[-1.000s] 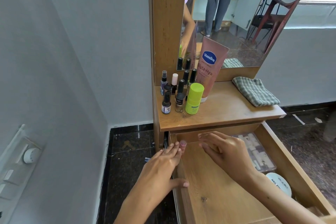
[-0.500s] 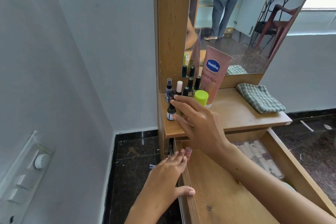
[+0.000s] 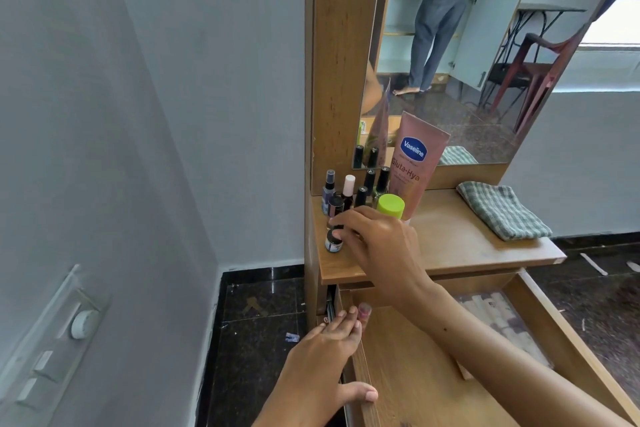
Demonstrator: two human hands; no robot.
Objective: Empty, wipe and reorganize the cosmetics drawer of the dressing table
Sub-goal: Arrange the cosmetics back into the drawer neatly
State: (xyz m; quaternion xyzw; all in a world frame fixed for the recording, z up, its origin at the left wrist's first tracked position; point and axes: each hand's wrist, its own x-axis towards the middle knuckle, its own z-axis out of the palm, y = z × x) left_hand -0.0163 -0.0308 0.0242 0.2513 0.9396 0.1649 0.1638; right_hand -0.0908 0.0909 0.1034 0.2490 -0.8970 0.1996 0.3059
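Observation:
The drawer [image 3: 415,374] stands pulled out, its wooden bottom mostly bare. A clear box of small white pieces [image 3: 502,322] lies at its back right. My left hand [image 3: 322,367] rests on the drawer's left wall, fingers straight and thumb on the inner side. My right hand [image 3: 377,246] reaches over the dressing table top [image 3: 467,250] and pinches the dark cap of a small nail polish bottle [image 3: 333,242] at the front of a cluster of little bottles [image 3: 348,187]. A green-capped bottle [image 3: 390,205] and a pink Vaseline tube [image 3: 415,163] stand just behind the hand.
A folded green checked cloth [image 3: 502,211] lies on the right of the top. The mirror [image 3: 485,45] rises behind, showing a standing person and a chair. A grey wall with a switch panel [image 3: 52,340] is close on the left. The floor is dark stone.
My right hand left the drawer, rose to the table top and closed its fingertips on the small front bottle. My left hand stayed on the drawer's left wall.

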